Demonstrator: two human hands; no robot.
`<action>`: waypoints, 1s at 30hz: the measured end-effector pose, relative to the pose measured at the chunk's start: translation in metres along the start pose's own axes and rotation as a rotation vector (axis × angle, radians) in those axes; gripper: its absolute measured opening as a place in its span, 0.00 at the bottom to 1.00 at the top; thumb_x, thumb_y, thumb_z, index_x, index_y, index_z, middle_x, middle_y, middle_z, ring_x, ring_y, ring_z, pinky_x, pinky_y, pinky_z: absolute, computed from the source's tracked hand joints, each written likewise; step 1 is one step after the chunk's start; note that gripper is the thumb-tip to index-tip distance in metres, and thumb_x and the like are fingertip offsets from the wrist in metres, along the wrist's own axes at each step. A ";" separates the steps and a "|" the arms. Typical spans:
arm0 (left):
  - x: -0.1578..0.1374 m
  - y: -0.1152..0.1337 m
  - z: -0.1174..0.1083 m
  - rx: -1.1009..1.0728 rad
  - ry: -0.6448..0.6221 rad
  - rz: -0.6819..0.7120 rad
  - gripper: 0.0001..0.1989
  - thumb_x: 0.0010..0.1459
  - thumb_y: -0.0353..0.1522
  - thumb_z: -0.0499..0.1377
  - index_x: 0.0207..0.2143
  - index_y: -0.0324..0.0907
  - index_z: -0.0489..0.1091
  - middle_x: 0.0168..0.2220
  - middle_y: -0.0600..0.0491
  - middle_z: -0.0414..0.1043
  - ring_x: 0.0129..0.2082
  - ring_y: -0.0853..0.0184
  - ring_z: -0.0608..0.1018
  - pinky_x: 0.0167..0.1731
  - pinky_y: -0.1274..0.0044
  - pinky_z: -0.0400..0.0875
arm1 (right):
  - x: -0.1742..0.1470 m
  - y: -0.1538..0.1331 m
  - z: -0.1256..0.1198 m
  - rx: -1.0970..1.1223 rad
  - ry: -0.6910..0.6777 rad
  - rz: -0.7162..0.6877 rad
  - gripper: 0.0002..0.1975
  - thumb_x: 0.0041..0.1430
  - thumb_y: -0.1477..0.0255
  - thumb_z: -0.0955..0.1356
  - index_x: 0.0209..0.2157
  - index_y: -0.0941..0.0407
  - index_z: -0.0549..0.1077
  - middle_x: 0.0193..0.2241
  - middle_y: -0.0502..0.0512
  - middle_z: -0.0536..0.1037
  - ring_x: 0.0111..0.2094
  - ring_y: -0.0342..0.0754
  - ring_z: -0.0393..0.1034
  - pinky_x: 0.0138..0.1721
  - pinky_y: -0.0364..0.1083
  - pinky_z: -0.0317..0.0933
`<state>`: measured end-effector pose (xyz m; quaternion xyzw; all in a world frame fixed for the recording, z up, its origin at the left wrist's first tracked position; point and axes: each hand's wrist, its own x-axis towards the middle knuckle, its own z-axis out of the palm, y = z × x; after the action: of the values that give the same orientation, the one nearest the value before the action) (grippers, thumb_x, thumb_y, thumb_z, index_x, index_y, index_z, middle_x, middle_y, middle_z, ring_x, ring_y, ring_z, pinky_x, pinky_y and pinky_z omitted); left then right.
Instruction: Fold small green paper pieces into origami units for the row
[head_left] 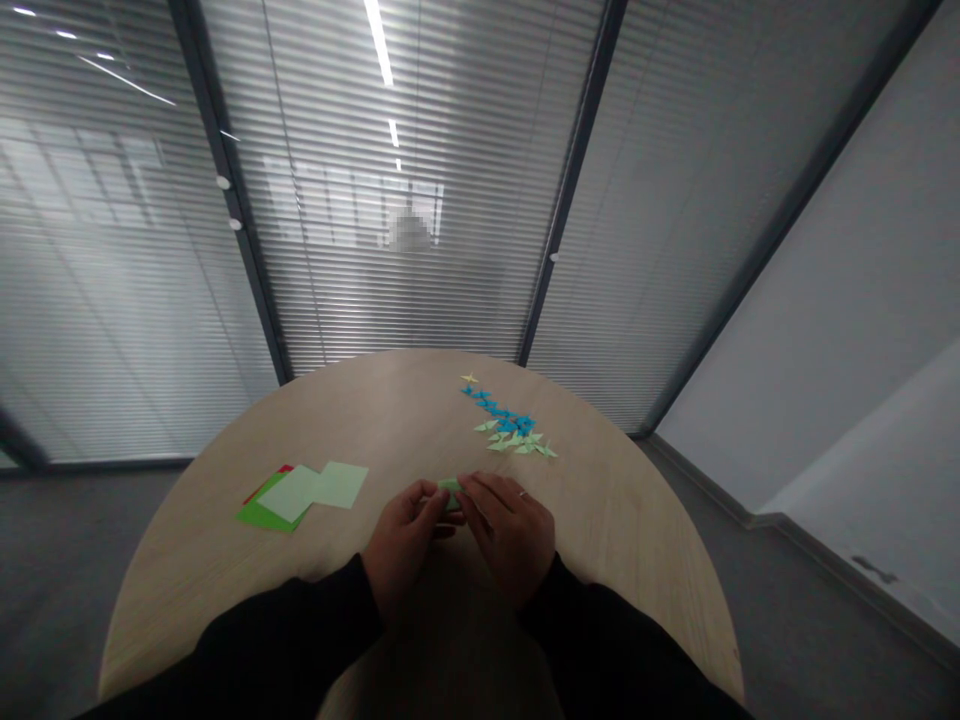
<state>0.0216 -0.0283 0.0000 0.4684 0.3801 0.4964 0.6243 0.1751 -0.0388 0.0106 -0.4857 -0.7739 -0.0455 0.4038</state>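
A small folded piece of pale green paper (450, 487) is pinched between my two hands, close above the near middle of the table. My left hand (406, 540) grips its left side with thumb and fingers. From the right, my right hand (514, 528) presses on it, fingers closed together and a ring on one of them. The fingers hide much of the paper, so its exact shape cannot be made out.
Flat pale green sheets (341, 484) overlap a brighter green sheet (268, 517) and a red one (285, 468) at left. Folded pale green paper shapes (517, 443), blue ones (499, 412) and a yellow one (469, 378) trail across the round wooden table (405, 410). Blinds (405, 290) stand behind.
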 end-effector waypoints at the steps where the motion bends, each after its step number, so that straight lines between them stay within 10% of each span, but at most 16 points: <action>1: 0.000 0.000 0.000 -0.006 -0.003 0.003 0.20 0.50 0.47 0.64 0.30 0.41 0.65 0.28 0.54 0.74 0.30 0.65 0.79 0.34 0.73 0.71 | 0.000 -0.001 0.000 -0.026 0.005 -0.020 0.11 0.65 0.69 0.65 0.45 0.50 0.77 0.42 0.56 0.80 0.41 0.53 0.74 0.44 0.49 0.63; 9: -0.003 0.004 0.005 -0.010 0.009 0.009 0.20 0.50 0.48 0.64 0.31 0.41 0.65 0.27 0.56 0.73 0.28 0.66 0.79 0.32 0.74 0.70 | 0.002 -0.001 0.001 -0.112 0.161 -0.180 0.08 0.64 0.71 0.65 0.34 0.55 0.76 0.35 0.55 0.77 0.35 0.49 0.69 0.37 0.46 0.63; 30: -0.003 0.004 0.002 -0.063 -0.008 0.011 0.18 0.49 0.45 0.65 0.29 0.38 0.70 0.26 0.56 0.70 0.26 0.70 0.75 0.32 0.77 0.69 | 0.009 0.005 -0.013 -0.282 -0.006 -0.554 0.06 0.64 0.76 0.65 0.37 0.58 0.74 0.32 0.55 0.76 0.33 0.49 0.67 0.34 0.48 0.62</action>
<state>0.0214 -0.0318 0.0043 0.4525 0.3591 0.5097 0.6376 0.1851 -0.0357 0.0233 -0.3077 -0.8641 -0.2593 0.3023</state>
